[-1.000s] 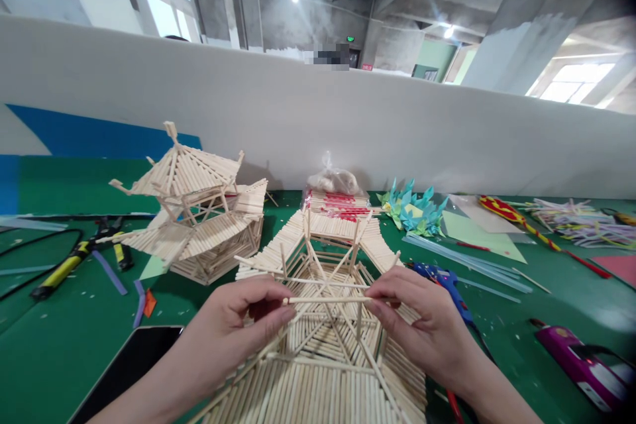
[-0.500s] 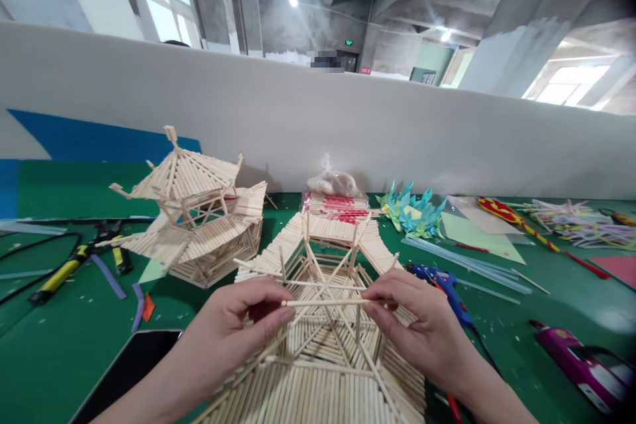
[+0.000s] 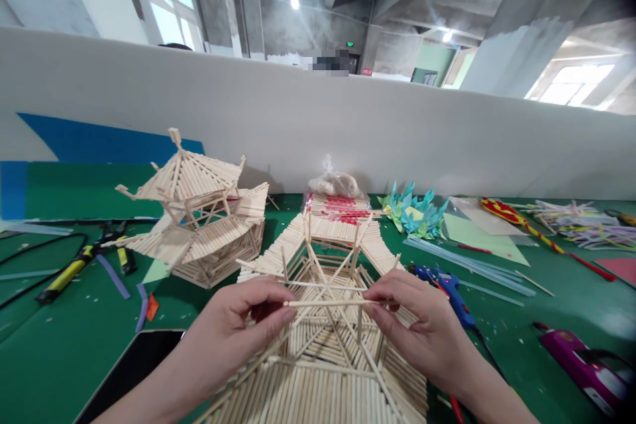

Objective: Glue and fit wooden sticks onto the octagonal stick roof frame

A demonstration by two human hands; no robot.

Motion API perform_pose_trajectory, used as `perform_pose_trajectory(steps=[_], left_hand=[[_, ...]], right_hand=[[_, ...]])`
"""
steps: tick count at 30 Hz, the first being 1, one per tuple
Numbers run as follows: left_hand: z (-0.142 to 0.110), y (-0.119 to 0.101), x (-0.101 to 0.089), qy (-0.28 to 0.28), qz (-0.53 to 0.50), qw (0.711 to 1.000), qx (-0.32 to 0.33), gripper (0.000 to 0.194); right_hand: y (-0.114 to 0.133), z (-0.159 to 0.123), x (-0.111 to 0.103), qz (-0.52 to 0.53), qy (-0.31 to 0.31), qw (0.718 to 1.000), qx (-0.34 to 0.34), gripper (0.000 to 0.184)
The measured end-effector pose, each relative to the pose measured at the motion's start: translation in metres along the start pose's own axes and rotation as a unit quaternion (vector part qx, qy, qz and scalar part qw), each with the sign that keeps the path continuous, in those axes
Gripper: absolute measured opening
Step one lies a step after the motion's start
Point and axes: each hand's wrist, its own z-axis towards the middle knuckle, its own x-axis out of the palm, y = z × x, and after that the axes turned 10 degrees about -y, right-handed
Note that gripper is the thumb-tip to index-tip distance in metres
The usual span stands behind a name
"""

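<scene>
A thin wooden stick (image 3: 325, 303) lies level between my two hands. My left hand (image 3: 238, 334) pinches its left end and my right hand (image 3: 422, 331) pinches its right end. Both hands hover over the open middle of a large roof model (image 3: 322, 371) built from several pale sticks, which fills the near centre of the green table (image 3: 59, 344). The stick sits just above the crossing struts of that frame; I cannot tell whether it touches them.
A finished stick pavilion (image 3: 193, 212) stands at the left. A black phone (image 3: 129, 371) lies near my left arm, yellow-handled pliers (image 3: 69, 271) further left. A blue glue gun (image 3: 447, 288), a bagged bundle (image 3: 335, 195), paper cranes (image 3: 412, 209), straws (image 3: 586, 222) and a magenta device (image 3: 586, 371) lie to the right.
The view has shifted slightly. Both hands keep the same pinch on the stick, over the same spot of the roof model.
</scene>
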Motion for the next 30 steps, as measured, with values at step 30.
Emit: perform_pose_trajectory(steps=[30], left_hand=[[-0.0002,0.0005,0.0002,-0.011,-0.006,1.0,0.014,0.013]], right_hand=[[0.0013,0.0011,-0.0004,-0.012,-0.002,1.0,-0.011,0.008]])
